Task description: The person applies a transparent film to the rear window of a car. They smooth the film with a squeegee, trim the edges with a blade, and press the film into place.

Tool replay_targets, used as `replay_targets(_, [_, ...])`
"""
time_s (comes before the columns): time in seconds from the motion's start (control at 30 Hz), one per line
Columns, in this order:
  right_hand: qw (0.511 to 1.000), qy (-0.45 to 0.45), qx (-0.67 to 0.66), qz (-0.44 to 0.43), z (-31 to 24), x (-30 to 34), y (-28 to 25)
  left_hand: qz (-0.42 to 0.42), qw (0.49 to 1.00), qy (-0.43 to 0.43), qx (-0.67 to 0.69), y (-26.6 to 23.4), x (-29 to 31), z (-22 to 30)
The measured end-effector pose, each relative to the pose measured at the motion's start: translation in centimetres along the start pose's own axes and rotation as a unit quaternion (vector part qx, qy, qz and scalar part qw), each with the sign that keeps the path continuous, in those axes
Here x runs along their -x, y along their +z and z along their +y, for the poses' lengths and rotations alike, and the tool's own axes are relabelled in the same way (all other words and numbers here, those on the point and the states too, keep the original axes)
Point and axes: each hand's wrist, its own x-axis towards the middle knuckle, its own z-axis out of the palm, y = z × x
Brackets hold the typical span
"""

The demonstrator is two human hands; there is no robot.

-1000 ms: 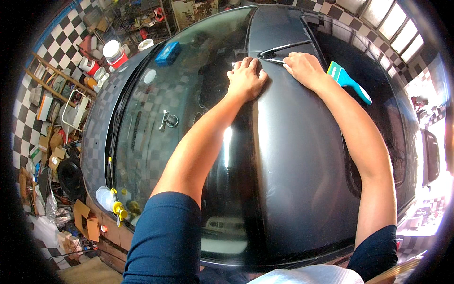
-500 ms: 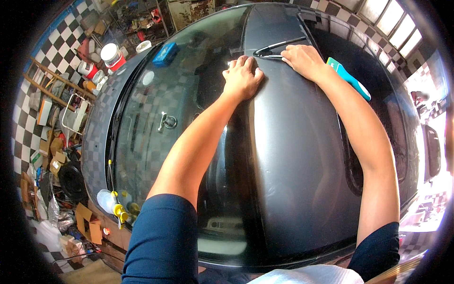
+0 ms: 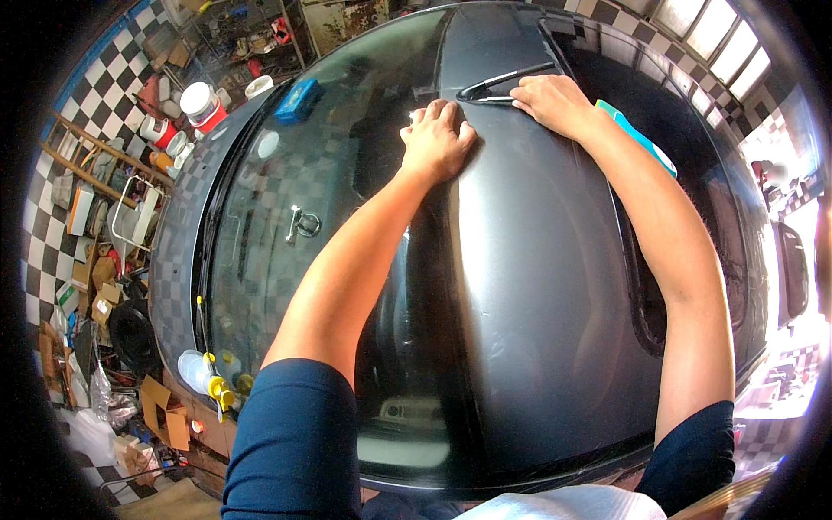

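Note:
A dark grey car roof (image 3: 537, 286) spreads below me, with the windshield (image 3: 303, 286) along its left side. On the edge between glass and roof, my left hand (image 3: 436, 145) lies palm down, fingers bent and apart, touching the surface. A small pale bit shows at its fingertips; what it is I cannot tell. Just to the right, my right hand (image 3: 556, 104) is closed on a black trim strip (image 3: 520, 76). The strip folds back in a narrow loop over the roof, its bend beside my left hand's fingers.
A teal tool (image 3: 654, 152) lies beyond my right forearm on dark glass. On the windshield sit a blue box (image 3: 297, 101) and a metal suction mount (image 3: 303, 224). A yellow-topped clear bottle (image 3: 205, 377) is by the wiper. Buckets (image 3: 201, 102) and cardboard boxes (image 3: 162, 409) clutter the left.
The view has shifted slightly, moving the whole scene a little left in the picture. Both hands keep nearly the same place and hold.

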Motion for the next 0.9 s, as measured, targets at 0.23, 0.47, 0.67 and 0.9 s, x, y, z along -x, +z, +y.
replay_targets(0.23, [1.0, 0.006, -0.01, 0.002, -0.2, 0.3, 0.0, -0.002, 1.0, 0.002, 0.005, -0.2, 0.2, 0.0])
replay_targets(0.47, [1.0, 0.002, -0.011, -0.004, 0.3, 0.5, 0.3, -0.003, 1.0, 0.0, 0.004, 0.1, 0.1, -0.2])
replay_targets(0.67, [1.0, 0.003, -0.003, -0.011, 0.6, 0.5, -0.2, -0.002, 1.0, 0.0, 0.005, 0.1, 0.0, 0.0])
replay_targets(0.9, [1.0, -0.011, 0.0, 0.001, 0.9, 0.3, -0.8, -0.004, 1.0, -0.002, 0.0, 0.1, 0.1, -0.2])
